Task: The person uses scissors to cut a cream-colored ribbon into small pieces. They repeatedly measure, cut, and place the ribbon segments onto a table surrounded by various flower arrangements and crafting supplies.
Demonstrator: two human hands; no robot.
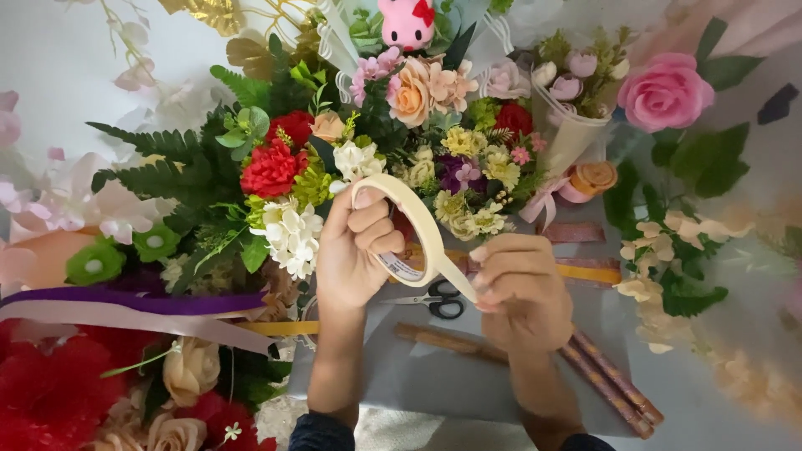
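My left hand [355, 255] grips a roll of cream masking tape [411, 219], fingers through its core, held up over the work surface. My right hand [522, 288] pinches the loose end of the tape strip [455, 280] pulled off the roll. Beneath the hands lie black-handled scissors [434, 299] and a grey sheet [418, 376]. Both hands hover in front of a mixed bouquet of artificial flowers [376, 159].
Ferns and a red flower [271, 167] stand left of the hands; a pink rose [664, 90] is at upper right. Purple and cream ribbons [125, 309] cross the left side. Patterned sticks [610, 380], an orange ribbon roll [591, 178] and a pink plush toy [405, 21] are nearby.
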